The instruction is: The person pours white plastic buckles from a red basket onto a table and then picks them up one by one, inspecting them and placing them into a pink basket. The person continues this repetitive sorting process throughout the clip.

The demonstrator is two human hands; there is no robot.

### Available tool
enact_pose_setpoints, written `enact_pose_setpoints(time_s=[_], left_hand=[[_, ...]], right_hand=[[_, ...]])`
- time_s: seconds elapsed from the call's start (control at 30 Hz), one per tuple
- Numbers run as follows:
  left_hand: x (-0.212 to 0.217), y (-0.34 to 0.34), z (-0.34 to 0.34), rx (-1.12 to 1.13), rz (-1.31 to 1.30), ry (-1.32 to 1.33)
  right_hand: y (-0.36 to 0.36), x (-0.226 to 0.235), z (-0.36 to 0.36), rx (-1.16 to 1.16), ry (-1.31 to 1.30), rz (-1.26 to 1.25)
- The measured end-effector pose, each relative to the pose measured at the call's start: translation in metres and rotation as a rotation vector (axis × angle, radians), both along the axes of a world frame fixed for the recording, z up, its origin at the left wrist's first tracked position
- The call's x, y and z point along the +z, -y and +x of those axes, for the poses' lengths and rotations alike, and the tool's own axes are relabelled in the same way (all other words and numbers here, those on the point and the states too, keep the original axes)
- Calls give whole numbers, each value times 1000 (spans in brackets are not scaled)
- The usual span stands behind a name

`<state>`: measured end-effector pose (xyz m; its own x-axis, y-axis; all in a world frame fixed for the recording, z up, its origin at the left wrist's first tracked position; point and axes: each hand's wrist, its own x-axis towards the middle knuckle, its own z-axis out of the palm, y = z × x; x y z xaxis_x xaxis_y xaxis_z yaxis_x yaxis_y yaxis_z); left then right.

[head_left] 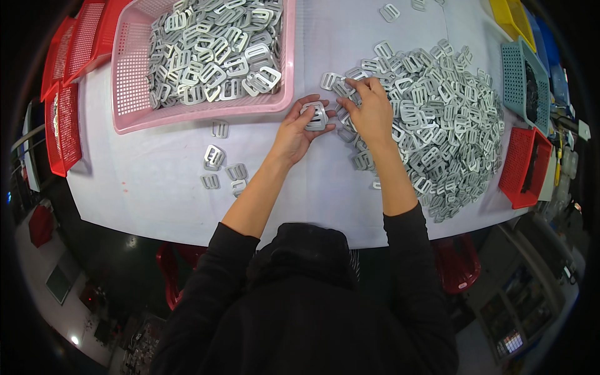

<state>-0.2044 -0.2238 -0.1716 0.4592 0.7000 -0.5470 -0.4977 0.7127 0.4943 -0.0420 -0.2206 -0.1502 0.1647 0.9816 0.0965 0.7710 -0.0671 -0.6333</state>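
Up top, pink plastic basket (128, 75) full of grey metal buckles. L hand (295, 134) pinches a small buckle stack (315, 115) mid-table; R hand (373, 112) fingers spread on big loose buckle pile (444, 119). White table (150, 187) bare near front edge.

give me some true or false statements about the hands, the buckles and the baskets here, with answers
1. The left hand holds a small stack of grey metal buckles. True.
2. The right hand rests inside the pink basket. False: it lies on the loose pile of buckles on the white table, to the right of that basket.
3. The pink basket is empty. False: it is filled with grey buckles.
4. A few separate buckles lie on the table to the left of the left forearm. True.
5. A red basket sits at the right edge of the table, past the pile. True.
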Motion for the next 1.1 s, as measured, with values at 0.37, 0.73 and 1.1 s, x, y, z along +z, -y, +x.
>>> enact_pose_setpoints(time_s=[0.37,0.73,1.1], left_hand=[[3,-3,-12,-59,11,73],[0,7,-29,-49,-36,139],[107,4,-54,40,330,-104]], right_hand=[[6,20,-11,80,-559,-431],[-12,7,1,-117,-266,-378],[66,89,-37,-234,-533,-209]])
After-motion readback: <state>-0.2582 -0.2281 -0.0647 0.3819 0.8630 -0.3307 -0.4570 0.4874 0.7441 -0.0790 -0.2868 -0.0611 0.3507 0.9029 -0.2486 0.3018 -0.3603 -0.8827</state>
